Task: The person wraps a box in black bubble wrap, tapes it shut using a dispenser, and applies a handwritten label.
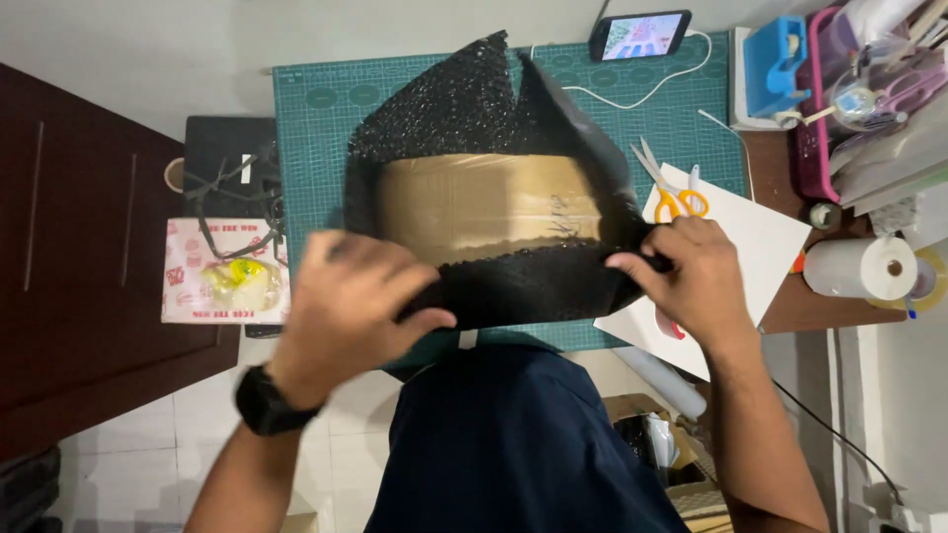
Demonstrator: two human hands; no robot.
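The cutting mat point(316, 148) serves as landmark. On its middle sits the taped box point(484, 202), with the bubble wrap point(464, 109) under and around it. The left hand point(351, 306) grips the wrap at the mat's near edge, the right hand point(691, 271) at its near right corner. The scissors point(671, 188) lie on a sheet of card point(760, 237) at the mat's right edge. A phone point(640, 36) stands behind the mat (its cable point(632, 97) trails onto the mat). A bag point(225, 271) sits left of the mat; a tape roll point(869, 268) lies well to its right.
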